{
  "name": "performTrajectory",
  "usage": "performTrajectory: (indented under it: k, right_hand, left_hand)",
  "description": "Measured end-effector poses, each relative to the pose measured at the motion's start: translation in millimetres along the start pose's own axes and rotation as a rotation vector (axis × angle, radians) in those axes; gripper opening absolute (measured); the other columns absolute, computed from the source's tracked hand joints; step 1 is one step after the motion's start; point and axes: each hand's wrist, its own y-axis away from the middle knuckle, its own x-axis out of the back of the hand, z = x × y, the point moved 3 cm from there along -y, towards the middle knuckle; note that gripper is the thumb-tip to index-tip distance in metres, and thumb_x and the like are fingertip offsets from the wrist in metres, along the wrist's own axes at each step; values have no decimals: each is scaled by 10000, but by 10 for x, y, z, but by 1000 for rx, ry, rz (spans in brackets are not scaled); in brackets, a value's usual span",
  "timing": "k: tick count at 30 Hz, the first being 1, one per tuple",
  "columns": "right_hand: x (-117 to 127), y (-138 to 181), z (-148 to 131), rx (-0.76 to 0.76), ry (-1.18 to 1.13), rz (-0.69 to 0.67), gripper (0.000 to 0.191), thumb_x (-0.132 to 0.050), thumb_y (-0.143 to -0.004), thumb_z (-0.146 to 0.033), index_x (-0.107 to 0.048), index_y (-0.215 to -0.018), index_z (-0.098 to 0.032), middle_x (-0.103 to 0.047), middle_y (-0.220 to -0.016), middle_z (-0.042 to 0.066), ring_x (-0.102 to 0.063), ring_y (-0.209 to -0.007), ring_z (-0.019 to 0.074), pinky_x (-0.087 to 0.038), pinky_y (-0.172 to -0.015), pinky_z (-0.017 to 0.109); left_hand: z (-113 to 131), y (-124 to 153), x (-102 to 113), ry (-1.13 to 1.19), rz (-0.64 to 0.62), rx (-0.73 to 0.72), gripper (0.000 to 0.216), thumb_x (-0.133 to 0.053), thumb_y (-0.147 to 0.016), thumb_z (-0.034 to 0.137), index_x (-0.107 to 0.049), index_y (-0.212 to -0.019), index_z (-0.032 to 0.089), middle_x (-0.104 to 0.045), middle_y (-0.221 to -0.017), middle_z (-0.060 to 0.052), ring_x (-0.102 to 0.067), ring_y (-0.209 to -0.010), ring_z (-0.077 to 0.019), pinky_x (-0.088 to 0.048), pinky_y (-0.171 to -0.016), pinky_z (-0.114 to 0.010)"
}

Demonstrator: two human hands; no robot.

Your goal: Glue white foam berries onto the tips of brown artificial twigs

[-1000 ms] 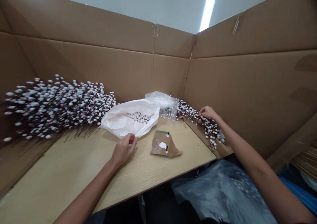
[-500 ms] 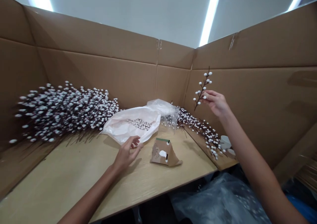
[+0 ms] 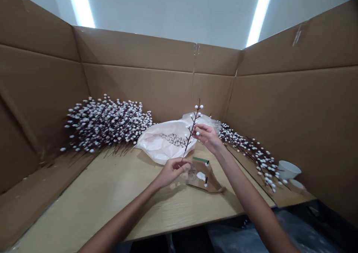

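Observation:
A thin dark twig with white buds [image 3: 192,128] stands nearly upright over the table's middle. My right hand [image 3: 207,136] grips it near its upper part, among the buds. My left hand [image 3: 172,171] pinches its lower end just above the wooden table [image 3: 112,193]. Behind the twig lies an open white plastic bag [image 3: 160,144] holding loose white buds. A small brown paper packet [image 3: 204,176] with a green strip rests on the table right of my left hand.
A large heap of budded twigs [image 3: 106,124] lies at the back left. A smaller row of twigs [image 3: 251,150] runs along the right cardboard wall [image 3: 293,107]. A white cup [image 3: 288,169] stands at the right. Clear plastic sheeting [image 3: 251,234] hangs below the table's front edge.
My right hand lifted one twig from the right row and carried it left to the middle. My left hand rose off the table and took hold of the twig's lower end.

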Motion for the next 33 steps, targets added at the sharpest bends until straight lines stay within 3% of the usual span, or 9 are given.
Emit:
performTrajectory:
  k: [4,7,12,15,21,29,33]
  right_hand:
    - [56,-43,174,-49,-26,-19,306,-862,-531,-344,-721,-762,-200,-679,-734,-1,-620,-694,123,-530,-729,280]
    - [111,-41,290,-91,-35,-43,315,-869,-520,-318,-721,-770,-195,-688,-749,5,-627,-708,129,-528,-745,291]
    - [213,9,422,-150,-31,-80,312,-826,-607,-305,-724,-880,-195,-706,-874,30,-654,-758,141,-528,-762,294]
    - [333,18,449,-139,36,-42,356,-807,-637,-321,-706,-958,-207,-707,-957,49,-671,-779,161,-529,-758,311]
    - [546,-15,549,-114,78,207,310,-822,-572,-374,-704,-773,-170,-684,-701,24,-612,-586,112,-505,-620,256]
    - [501,28,574,-151,32,252,214,-793,-571,-317,-668,-671,-176,-649,-626,8,-566,-538,98,-483,-561,232]
    - [472,41,562,-129,6,249,252,-810,-536,-323,-634,-649,-183,-613,-599,-12,-543,-535,93,-474,-553,231]
  left_hand:
    - [-120,10,51,66,34,57,369,-660,-757,440,-704,-941,123,-694,-900,-82,-586,-767,-174,-444,-659,-248]
    - [-199,18,39,61,-8,69,337,-633,-790,438,-709,-817,111,-631,-745,-42,-514,-657,-129,-392,-583,-219]
    - [-397,24,18,69,-42,117,381,-621,-806,456,-684,-722,89,-480,-572,12,-377,-522,-73,-271,-486,-197]
    - [-518,12,44,100,14,146,394,-638,-785,480,-685,-738,92,-500,-584,5,-394,-520,-75,-306,-484,-194]
    - [-609,-7,85,118,66,196,411,-671,-739,509,-689,-792,102,-562,-645,-16,-448,-526,-84,-384,-490,-196]
    - [-576,-7,88,58,96,197,398,-665,-753,480,-702,-818,89,-562,-626,-15,-446,-540,-86,-368,-518,-204]
    - [-566,-6,86,65,112,218,419,-682,-728,496,-702,-837,92,-579,-637,-18,-451,-541,-90,-369,-517,-208]
